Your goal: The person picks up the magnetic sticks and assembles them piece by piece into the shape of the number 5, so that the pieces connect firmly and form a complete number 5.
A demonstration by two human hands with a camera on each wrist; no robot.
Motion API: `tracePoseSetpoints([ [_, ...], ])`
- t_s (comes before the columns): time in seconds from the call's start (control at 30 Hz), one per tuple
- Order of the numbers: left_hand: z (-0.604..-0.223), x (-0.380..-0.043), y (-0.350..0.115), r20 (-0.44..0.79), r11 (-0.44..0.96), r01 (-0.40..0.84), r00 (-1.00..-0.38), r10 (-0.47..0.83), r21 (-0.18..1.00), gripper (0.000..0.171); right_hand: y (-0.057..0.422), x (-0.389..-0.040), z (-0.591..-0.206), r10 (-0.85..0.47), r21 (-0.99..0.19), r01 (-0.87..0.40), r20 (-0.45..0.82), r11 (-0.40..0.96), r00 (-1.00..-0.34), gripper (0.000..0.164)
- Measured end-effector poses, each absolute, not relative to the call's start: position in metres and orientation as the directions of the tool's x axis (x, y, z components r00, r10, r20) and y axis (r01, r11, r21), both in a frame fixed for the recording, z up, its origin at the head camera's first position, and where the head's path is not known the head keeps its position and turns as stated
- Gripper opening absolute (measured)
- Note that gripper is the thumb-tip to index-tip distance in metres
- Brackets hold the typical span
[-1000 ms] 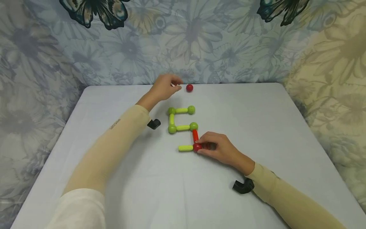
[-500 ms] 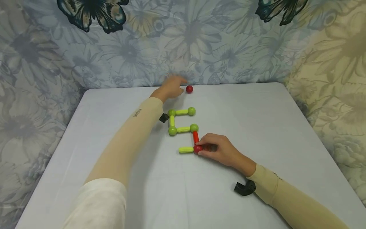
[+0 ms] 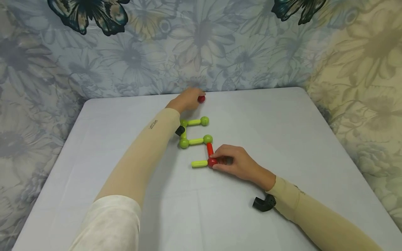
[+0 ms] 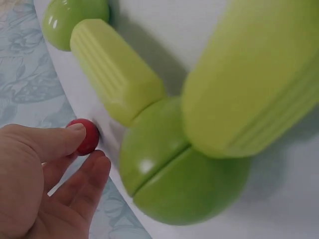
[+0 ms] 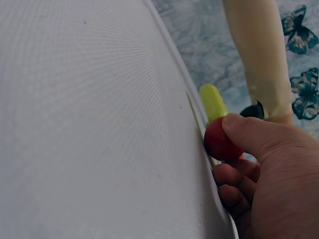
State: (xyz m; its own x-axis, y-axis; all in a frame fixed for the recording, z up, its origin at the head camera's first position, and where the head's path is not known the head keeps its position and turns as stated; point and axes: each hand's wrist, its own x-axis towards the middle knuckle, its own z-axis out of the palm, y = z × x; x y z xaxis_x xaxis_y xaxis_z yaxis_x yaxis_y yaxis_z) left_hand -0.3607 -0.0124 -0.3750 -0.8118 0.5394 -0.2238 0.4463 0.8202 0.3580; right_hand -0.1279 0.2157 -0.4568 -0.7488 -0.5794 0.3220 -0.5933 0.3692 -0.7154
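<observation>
At the far edge of the table, my left hand (image 3: 187, 99) pinches a loose red ball (image 3: 201, 99) between thumb and fingers; the left wrist view shows the thumb (image 4: 62, 139) lying over it. Nearer to me, my right hand (image 3: 240, 163) holds a second red ball (image 3: 211, 162) with thumb and fingertips. That ball joins a lime-green rod (image 3: 199, 164) pointing left and a red rod (image 3: 209, 150) running away from me to a green ball (image 3: 208, 139). From there a zigzag of lime rods (image 3: 196, 141) and green balls (image 3: 184, 143) continues, partly hidden by my left wrist's black mount.
A white cloth covers the table (image 3: 251, 118), whose far edge meets a flower-patterned backdrop (image 3: 201, 52) with butterfly shapes. Black wrist mounts stick out from both sleeves, the left one (image 3: 180, 131) right over the chain's corner.
My left hand reached forward and right to the loose red ball and took it between thumb and fingers. My right hand kept its hold. The head view shifted slightly.
</observation>
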Motion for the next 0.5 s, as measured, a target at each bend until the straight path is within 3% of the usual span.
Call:
tracePoseSetpoints([
  [0.3,-0.3805,-0.3617,-0.0162,-0.177,0.794,0.467,-0.808,0.562,0.389,0.043,0.2159,-0.1287,-0.4575,-0.582,-0.71,-0.598,0.324,0.372,-0.746,0.032],
  [0.5,-0.3813,-0.3591,-0.0217,-0.134,0.775,0.475,-0.811,0.569,0.418,0.039,0.2152,-0.1291,-0.4564,-0.583,-0.71,-0.598,0.322,0.373,-0.746,0.032],
])
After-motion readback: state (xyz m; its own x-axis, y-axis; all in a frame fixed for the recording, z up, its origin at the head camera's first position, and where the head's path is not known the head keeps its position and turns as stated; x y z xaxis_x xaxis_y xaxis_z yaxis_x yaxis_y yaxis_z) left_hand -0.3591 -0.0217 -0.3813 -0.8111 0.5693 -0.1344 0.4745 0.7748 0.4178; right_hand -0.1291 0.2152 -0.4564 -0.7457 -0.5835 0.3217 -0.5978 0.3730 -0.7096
